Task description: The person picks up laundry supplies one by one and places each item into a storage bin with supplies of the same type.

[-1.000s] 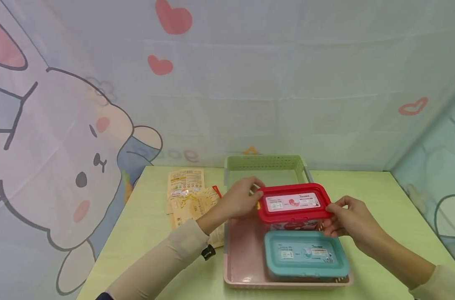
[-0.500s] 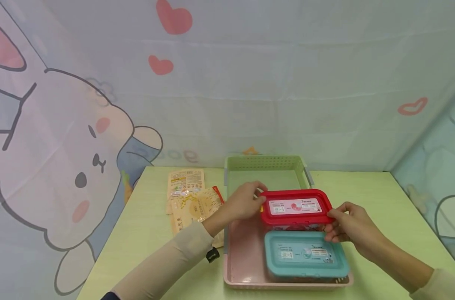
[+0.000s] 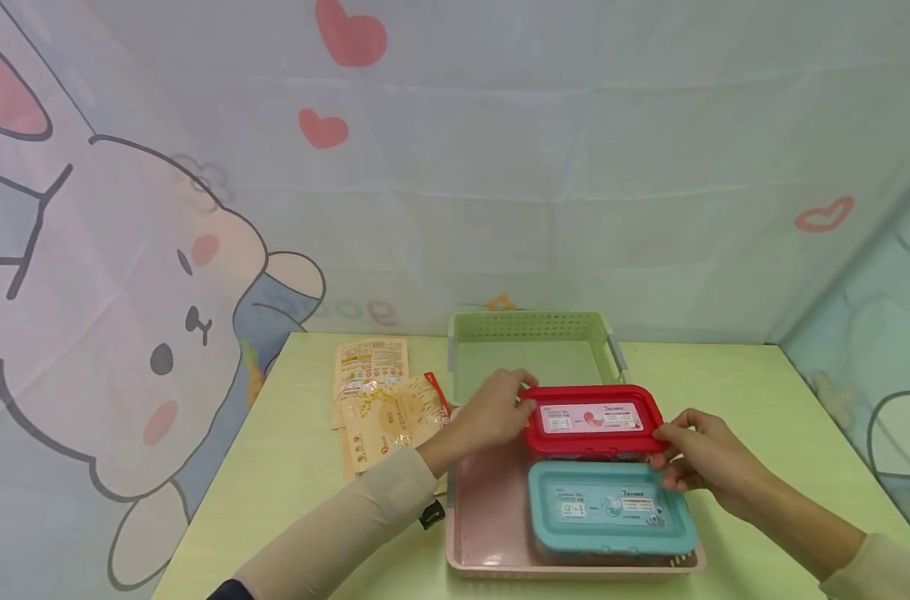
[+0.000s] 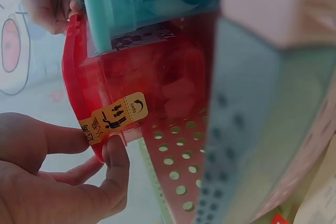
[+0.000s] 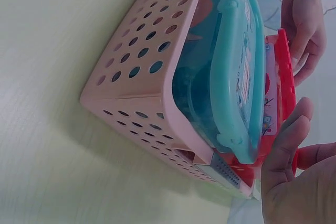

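Note:
A clear box with a red lid [image 3: 592,421] sits low in the pink perforated basket [image 3: 492,517], behind a similar box with a teal lid [image 3: 612,508]. At the red lid's left end, my left hand [image 3: 496,412] pinches the rim between thumb and fingers. My right hand [image 3: 706,454] holds the opposite end of that lid, thumb on top. In the left wrist view, an orange "open" sticker [image 4: 115,119] runs down the red box's side beside the left fingertips. The right wrist view shows the teal box [image 5: 231,77] tilted within the basket, its near corner by the basket wall.
A green basket [image 3: 530,362] stands behind the pink one, by the curtain. Beige printed packets [image 3: 391,412] lie on the table left of the baskets. A black tag [image 3: 431,515] hangs at the left sleeve.
Both hands have lowered the red-lidded box toward the viewer and slightly right, down into the pink basket behind the teal-lidded one. The teal-lidded box stays in place.

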`<state>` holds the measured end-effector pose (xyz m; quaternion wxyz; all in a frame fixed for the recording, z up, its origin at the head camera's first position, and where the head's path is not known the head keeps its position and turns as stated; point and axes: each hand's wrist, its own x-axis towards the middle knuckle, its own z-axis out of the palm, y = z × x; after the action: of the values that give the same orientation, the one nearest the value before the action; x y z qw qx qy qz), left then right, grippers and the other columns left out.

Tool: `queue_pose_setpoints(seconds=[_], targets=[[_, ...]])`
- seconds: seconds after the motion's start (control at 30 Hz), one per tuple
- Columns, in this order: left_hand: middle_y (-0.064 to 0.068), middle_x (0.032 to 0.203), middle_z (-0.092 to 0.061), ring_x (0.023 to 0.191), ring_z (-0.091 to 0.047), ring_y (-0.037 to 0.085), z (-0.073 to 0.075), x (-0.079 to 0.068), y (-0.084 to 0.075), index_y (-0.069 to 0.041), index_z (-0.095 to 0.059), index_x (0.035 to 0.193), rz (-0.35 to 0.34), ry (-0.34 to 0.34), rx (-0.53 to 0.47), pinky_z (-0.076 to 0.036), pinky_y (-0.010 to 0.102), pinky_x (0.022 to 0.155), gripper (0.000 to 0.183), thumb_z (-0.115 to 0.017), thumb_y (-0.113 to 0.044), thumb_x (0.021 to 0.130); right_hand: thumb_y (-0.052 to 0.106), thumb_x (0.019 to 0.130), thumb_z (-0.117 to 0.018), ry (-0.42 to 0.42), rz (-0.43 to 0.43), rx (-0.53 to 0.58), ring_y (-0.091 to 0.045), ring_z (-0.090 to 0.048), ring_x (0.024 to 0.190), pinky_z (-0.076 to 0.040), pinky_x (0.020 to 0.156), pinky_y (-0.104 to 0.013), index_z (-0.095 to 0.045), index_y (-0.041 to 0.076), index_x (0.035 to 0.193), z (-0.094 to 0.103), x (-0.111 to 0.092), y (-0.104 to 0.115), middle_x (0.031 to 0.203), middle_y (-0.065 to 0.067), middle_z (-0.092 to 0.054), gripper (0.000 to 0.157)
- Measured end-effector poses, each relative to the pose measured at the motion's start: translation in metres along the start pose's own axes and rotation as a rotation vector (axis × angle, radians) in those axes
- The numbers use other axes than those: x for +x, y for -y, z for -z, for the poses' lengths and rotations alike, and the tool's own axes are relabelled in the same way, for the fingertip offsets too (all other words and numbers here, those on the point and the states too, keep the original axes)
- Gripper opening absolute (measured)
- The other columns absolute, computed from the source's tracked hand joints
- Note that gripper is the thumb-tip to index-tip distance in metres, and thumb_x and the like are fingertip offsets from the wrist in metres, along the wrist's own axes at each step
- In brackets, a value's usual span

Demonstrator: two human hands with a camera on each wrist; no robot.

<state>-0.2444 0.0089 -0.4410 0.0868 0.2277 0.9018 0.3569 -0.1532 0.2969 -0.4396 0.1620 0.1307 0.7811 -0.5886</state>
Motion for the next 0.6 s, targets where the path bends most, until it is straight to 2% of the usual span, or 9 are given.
queue_pose_setpoints(seconds=[0.3, 0.6], targets=[[0.016, 0.128, -0.062, 0.101, -0.062, 0.02, -0.0059, 0.0039, 0.001, -0.003, -0.063, 0.14, 0.017, 0.015, 0.005, -0.056, 0.022, 0.07, 0.035, -0.063, -0.013, 0.107, 0.02, 0.109, -0.055, 0.015, -0.025, -0.022, -0.019, -0.063, 0.057, -0.056, 0.058, -0.026, -0.043, -0.001, 0.114, 0.0032, 0.002, -0.004, 0.084, -0.011, -0.069, 0.025], [0.017, 0.126, -0.063, 0.1, -0.063, 0.021, -0.0069, 0.0067, 0.001, -0.001, -0.064, 0.137, -0.001, 0.02, 0.005, -0.056, 0.023, 0.07, 0.033, -0.064, -0.01, 0.105, 0.019, 0.107, -0.056, 0.014, -0.031, -0.056, -0.018, -0.06, 0.053, -0.052, 0.054, -0.025, -0.043, 0.0, 0.112, 0.0051, 0.0047, -0.0088, 0.079, -0.01, -0.066, 0.023]])
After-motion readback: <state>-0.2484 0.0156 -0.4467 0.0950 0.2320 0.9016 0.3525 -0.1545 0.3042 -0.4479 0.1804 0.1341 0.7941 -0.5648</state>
